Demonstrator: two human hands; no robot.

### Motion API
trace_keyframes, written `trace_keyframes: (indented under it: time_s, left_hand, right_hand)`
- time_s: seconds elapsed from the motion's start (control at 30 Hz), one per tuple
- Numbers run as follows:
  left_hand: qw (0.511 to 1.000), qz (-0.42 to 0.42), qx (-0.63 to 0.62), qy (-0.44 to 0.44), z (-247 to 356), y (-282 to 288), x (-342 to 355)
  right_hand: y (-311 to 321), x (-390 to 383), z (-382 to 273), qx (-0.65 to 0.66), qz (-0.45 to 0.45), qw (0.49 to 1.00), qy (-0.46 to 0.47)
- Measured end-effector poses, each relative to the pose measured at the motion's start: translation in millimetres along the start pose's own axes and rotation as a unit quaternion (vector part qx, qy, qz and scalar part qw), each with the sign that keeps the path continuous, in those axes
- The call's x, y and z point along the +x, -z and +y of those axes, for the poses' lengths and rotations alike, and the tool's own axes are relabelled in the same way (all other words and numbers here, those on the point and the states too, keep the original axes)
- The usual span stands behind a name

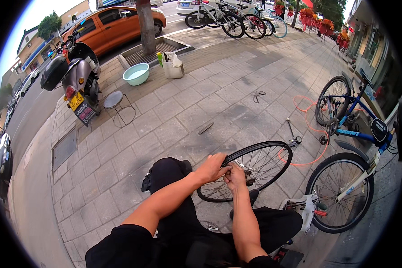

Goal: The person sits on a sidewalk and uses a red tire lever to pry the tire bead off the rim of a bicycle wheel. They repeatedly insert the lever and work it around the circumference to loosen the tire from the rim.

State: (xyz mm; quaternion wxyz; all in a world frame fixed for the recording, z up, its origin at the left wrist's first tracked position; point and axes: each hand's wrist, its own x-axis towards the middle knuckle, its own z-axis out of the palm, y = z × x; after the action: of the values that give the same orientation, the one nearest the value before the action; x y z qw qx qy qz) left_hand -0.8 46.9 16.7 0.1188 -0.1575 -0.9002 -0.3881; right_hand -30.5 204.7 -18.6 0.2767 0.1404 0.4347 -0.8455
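Observation:
A loose bicycle wheel [259,167] with a black tyre and thin spokes stands tilted between my knees on the paved ground. My left hand [212,168] grips the tyre at the near top of the rim. My right hand [235,175] is closed on the same stretch of tyre just beside it, fingers pinching the rubber. Both forearms reach in from the lower edge over my black trousers.
A white and blue bicycle [344,187] stands at right, its frame end propped on a stand, with an orange hose [309,117] looped near it. A small stool [114,100], a green basin [136,73], a white can [173,67], a scooter [73,76] and loose tools [205,128] lie farther off.

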Motion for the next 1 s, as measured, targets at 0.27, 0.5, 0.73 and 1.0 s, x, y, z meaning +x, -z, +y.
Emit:
trace_keyframes:
  time_s: [0.27,0.5,0.73,1.0]
  left_hand:
    - [0.999,0.003,0.045,-0.028,15.9,2.5,-2.3]
    - [0.996,0.032,0.08,-0.015,9.3,-6.5,-2.0]
    - [0.995,0.032,0.083,-0.043,26.1,5.3,1.3]
    - [0.995,0.001,0.068,0.067,20.2,-2.8,3.0]
  right_hand:
    - [-1.3,-6.3,-11.0,0.027,-0.003,0.999,-0.038]
    - [-3.7,-26.0,3.1,0.006,0.0,0.999,0.048]
    - [0.1,-2.8,-11.9,-0.062,0.049,0.996,-0.044]
    - [-3.6,-22.3,-11.6,-0.003,-0.014,1.0,-0.012]
